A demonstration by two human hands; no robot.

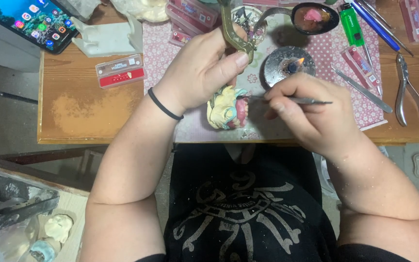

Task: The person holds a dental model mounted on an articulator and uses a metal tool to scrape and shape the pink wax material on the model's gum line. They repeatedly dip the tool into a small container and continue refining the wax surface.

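My left hand (pixel 202 68) grips a brass-coloured metal frame (pixel 233 31) that carries a yellowish plaster dental model with pink wax (pixel 226 109), held just above the table's near edge. My right hand (pixel 311 109) holds a thin metal wax tool (pixel 309 101) like a pen, its tip at the pink wax of the model. A black band sits on my left wrist. Just beyond the right hand stands a small round burner with a lit flame (pixel 289 65).
A pink patterned mat (pixel 326 48) covers the wooden table (pixel 73 106). On it lie a spoon with pink wax (pixel 314 17), a green lighter (pixel 351 23), pens, flat tooth boxes (pixel 120 71), pliers (pixel 406 90) and a phone (pixel 32 22). Plaster casts (pixel 56 228) sit lower left.
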